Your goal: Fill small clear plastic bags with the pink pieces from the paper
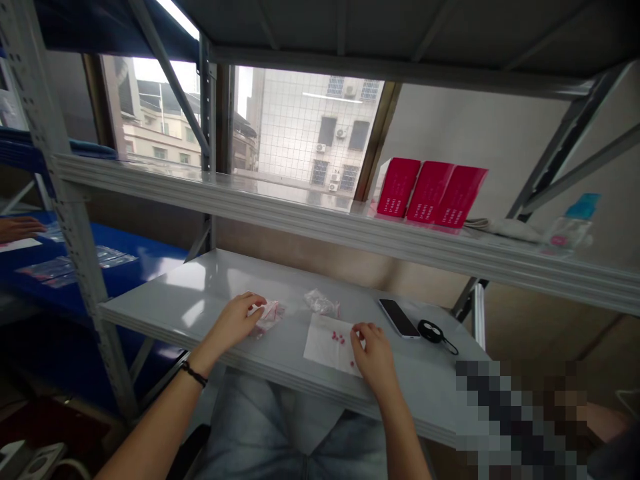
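Note:
My left hand [239, 321] rests over a small pile of clear zip bags with red seal lines [271, 315]. Its fingers are bent and apart, fingertips at the bags; I cannot make out a firm grip. On a white sheet [316, 343] lie several small pink-red beads [339, 337]. At the sheet's right edge is my right hand [374, 352], fingers curved and apart, with nothing visible between them. One bead [352, 364] lies just left of that hand. Behind the sheet sits another crumpled clear bag [323, 303].
A phone [399, 318] and a round black object with a loop [431, 331] lie right of the sheet. Three red boxes [430, 192] and a blue-topped bottle [570, 227] stand on the shelf above. Another person's hand [20, 229] is at the blue table leftward.

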### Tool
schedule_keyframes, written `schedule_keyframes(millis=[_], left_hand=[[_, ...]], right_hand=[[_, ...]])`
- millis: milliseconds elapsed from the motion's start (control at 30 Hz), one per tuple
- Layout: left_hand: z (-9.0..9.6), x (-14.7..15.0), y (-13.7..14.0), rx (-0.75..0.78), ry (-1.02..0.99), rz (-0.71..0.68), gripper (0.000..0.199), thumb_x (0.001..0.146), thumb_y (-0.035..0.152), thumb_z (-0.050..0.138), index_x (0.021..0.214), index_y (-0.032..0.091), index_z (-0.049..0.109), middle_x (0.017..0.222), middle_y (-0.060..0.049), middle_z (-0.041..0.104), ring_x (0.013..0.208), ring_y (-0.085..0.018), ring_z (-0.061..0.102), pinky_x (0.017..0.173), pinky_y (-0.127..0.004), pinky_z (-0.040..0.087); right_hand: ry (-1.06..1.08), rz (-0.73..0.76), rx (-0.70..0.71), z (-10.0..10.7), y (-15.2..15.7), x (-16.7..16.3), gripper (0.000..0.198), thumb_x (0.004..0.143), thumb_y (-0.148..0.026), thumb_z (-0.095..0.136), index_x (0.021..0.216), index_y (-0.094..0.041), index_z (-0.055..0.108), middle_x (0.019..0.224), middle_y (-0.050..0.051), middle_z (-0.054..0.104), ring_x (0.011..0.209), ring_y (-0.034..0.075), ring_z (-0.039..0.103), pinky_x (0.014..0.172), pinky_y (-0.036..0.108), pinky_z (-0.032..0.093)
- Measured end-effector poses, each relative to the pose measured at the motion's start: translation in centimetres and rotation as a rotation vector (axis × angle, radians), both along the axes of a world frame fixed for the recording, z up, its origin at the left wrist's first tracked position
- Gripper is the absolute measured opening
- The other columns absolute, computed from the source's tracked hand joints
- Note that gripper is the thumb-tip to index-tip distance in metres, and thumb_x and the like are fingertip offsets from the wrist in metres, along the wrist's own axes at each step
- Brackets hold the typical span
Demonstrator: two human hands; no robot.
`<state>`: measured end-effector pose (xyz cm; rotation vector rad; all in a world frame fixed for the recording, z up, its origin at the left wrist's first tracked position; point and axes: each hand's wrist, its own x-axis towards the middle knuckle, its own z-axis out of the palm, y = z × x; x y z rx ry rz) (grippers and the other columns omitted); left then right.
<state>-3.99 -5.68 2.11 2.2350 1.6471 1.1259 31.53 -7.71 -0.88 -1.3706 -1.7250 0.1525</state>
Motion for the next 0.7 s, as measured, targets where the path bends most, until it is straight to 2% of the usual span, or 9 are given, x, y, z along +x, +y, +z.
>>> schedule_keyframes(millis=[67, 167, 233, 333, 400, 500, 600, 700], left_hand=[[-0.2, -0.8, 0.1, -0.018, 0.001, 0.002, 0.031, 0.090, 0.029, 0.049, 0.107, 0.018, 0.072, 0.109, -0.010, 0.072, 0.087, -0.024, 0.068, 0.079, -0.034, 0.051], [-0.3, -1.8, 0.2, -0.034, 0.015, -0.015, 0.031, 0.089, 0.029, 0.049, 0.106, 0.018, 0.072, 0.109, -0.010, 0.073, 0.086, -0.023, 0.068, 0.080, -0.034, 0.051], [-0.3, -2.3, 0.3, -0.042, 0.028, -0.028, 0.031, 0.089, 0.028, 0.049, 0.105, 0.018, 0.072, 0.108, -0.010, 0.073, 0.088, -0.024, 0.069, 0.081, -0.035, 0.051], [-0.3, -2.8, 0.2, -0.054, 0.050, -0.055, 0.031, 0.089, 0.028, 0.049, 0.106, 0.018, 0.072, 0.109, -0.011, 0.073, 0.089, -0.025, 0.069, 0.082, -0.035, 0.051], [-0.3, -3.0, 0.0, -0.065, 0.066, -0.086, 0.031, 0.089, 0.028, 0.049, 0.107, 0.019, 0.073, 0.111, -0.010, 0.073, 0.090, -0.024, 0.069, 0.082, -0.034, 0.052], [-0.4, -2.9, 0.1, -0.080, 0.089, -0.132, 0.031, 0.090, 0.027, 0.049, 0.109, 0.020, 0.073, 0.112, -0.008, 0.072, 0.092, -0.023, 0.069, 0.083, -0.033, 0.052], [-0.2, -2.6, 1.0, -0.078, 0.118, -0.158, 0.031, 0.088, 0.024, 0.050, 0.109, 0.020, 0.073, 0.114, -0.009, 0.071, 0.099, -0.025, 0.067, 0.090, -0.035, 0.050], [0.2, -2.3, 2.4, -0.069, 0.160, -0.174, 0.033, 0.086, 0.020, 0.049, 0.110, 0.017, 0.073, 0.114, -0.011, 0.071, 0.107, -0.026, 0.064, 0.098, -0.037, 0.046]], right_hand=[[-0.066, 0.009, -0.037, -1.0, -2.1, 0.8, 0.017, 0.085, -0.030, 0.055, 0.080, -0.022, 0.069, 0.080, 0.007, 0.064, 0.083, 0.027, 0.059, 0.080, 0.037, 0.043], [-0.136, 0.024, -0.074, -2.2, -4.0, 1.3, 0.018, 0.086, -0.025, 0.054, 0.091, -0.022, 0.071, 0.085, 0.007, 0.067, 0.085, 0.025, 0.061, 0.079, 0.034, 0.044], [-0.177, 0.030, -0.089, -2.5, -4.3, 1.4, 0.020, 0.088, -0.023, 0.053, 0.093, -0.022, 0.072, 0.087, 0.007, 0.068, 0.086, 0.025, 0.062, 0.079, 0.034, 0.045], [-0.231, 0.039, -0.103, -2.4, -4.2, 1.3, 0.020, 0.088, -0.022, 0.051, 0.084, -0.023, 0.071, 0.083, 0.006, 0.068, 0.083, 0.025, 0.063, 0.077, 0.033, 0.045], [-0.257, 0.037, -0.108, -2.2, -3.9, 1.4, 0.021, 0.089, -0.022, 0.051, 0.080, -0.024, 0.070, 0.082, 0.007, 0.068, 0.082, 0.025, 0.063, 0.076, 0.033, 0.045], [-0.282, 0.013, -0.109, -1.3, -2.7, 1.3, 0.023, 0.092, -0.025, 0.049, 0.085, -0.024, 0.070, 0.085, 0.009, 0.069, 0.085, 0.027, 0.064, 0.077, 0.034, 0.045], [-0.312, 0.006, -0.107, -0.1, -0.2, 0.5, 0.025, 0.094, -0.026, 0.047, 0.092, -0.023, 0.072, 0.091, 0.010, 0.071, 0.091, 0.027, 0.064, 0.080, 0.033, 0.044], [-0.356, 0.039, -0.130, 0.6, 2.6, -0.6, 0.025, 0.090, -0.019, 0.050, 0.087, -0.022, 0.074, 0.090, 0.008, 0.072, 0.088, 0.023, 0.065, 0.080, 0.030, 0.043]])
